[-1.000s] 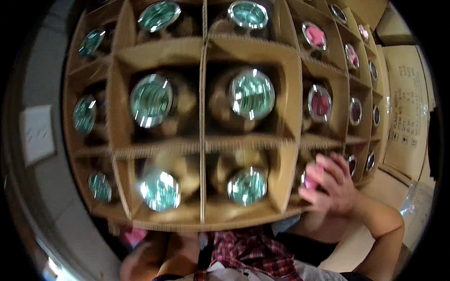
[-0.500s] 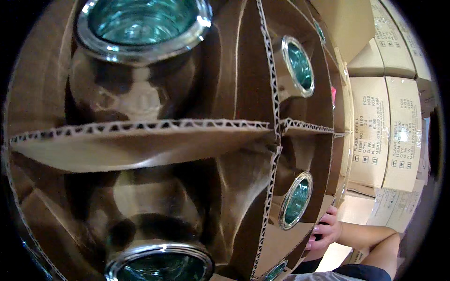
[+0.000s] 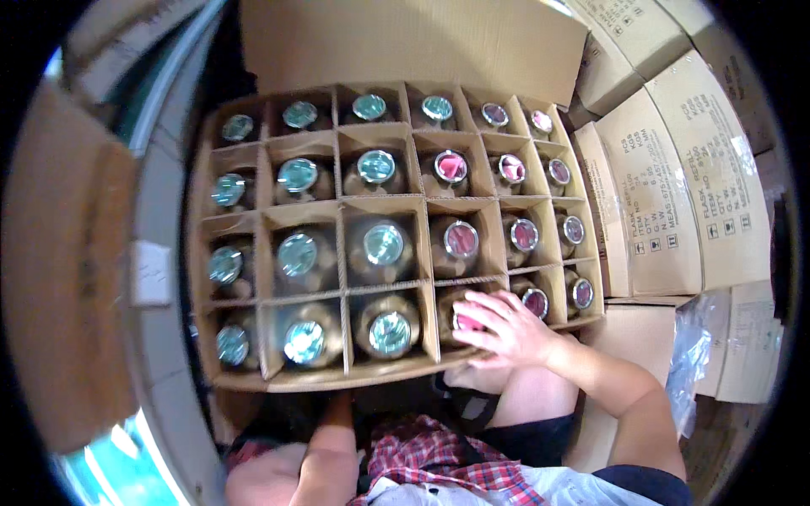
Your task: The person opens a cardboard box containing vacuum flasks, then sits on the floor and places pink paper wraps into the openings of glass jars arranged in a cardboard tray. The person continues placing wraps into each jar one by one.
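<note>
A wide cardboard carton [image 3: 405, 369] lies before me, split by corrugated dividers [image 3: 341, 202] into rows of cells. Shiny glass flask refills [image 3: 383, 244] stand in them, mouths up. Those on the left and middle have green-tinted mouths; several on the right show pink in theirs. My right hand [image 3: 498, 329] reaches over the near row, its fingers spread across a pink-mouthed flask refill [image 3: 467, 317]. Whether the fingertips touch its rim cannot be told. My left forearm [image 3: 333, 443] runs under the carton's near edge, which hides that hand.
The carton's lid flap [image 3: 413, 42] stands up at the far side. Printed cardboard boxes [image 3: 675, 185] are stacked on the right, with clear plastic wrap [image 3: 688, 363] by them. A pale upright frame [image 3: 164, 337] and a brown board [image 3: 67, 261] stand on the left.
The view has gone from close over a few cells to the whole carton. My right hand, earlier at the carton's side, now lies over a flask refill in the near row.
</note>
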Demonstrator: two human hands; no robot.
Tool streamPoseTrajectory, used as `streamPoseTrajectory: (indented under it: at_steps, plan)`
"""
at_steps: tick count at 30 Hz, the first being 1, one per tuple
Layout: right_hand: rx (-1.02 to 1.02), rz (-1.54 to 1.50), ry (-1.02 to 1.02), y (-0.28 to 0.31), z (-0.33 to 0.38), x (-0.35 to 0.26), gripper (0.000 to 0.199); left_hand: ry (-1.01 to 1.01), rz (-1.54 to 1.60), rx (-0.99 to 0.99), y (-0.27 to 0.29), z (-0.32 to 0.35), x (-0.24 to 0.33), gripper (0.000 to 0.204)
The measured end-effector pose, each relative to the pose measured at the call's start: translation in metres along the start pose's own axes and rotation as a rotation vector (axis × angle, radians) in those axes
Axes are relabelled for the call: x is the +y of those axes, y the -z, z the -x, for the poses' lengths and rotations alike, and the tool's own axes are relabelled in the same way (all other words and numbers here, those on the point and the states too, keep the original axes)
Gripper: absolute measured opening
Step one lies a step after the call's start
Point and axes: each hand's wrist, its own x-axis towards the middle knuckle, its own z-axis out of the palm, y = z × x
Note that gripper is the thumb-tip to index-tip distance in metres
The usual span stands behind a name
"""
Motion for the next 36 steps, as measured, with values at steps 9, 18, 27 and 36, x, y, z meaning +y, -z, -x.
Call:
streamPoseTrajectory:
  at_steps: [9, 18, 27, 36]
  plan:
    - [0.279, -0.001, -0.067, -0.017, 0.016, -0.035, 0.066, -0.102, -0.168, -0.342, 0.136, 0.166, 0.137, 0.032]
    - [0.165, -1.537, 0.128, 0.010, 0.049, -0.196, 0.084, -0.595, 1.450, 0.531, 0.195, 0.335, 0.242, 0.015]
    - [0.421, -1.650, 0.060, 0.034, 0.059, -0.214, 0.023, -0.612, 1.428, 0.550, 0.169, 0.339, 0.286, 0.020]
    - [0.860, -1.217, -0.356, 0.086, 0.045, -0.055, 0.023, -0.926, 1.344, 0.544, 0.214, 0.360, 0.371, 0.045]
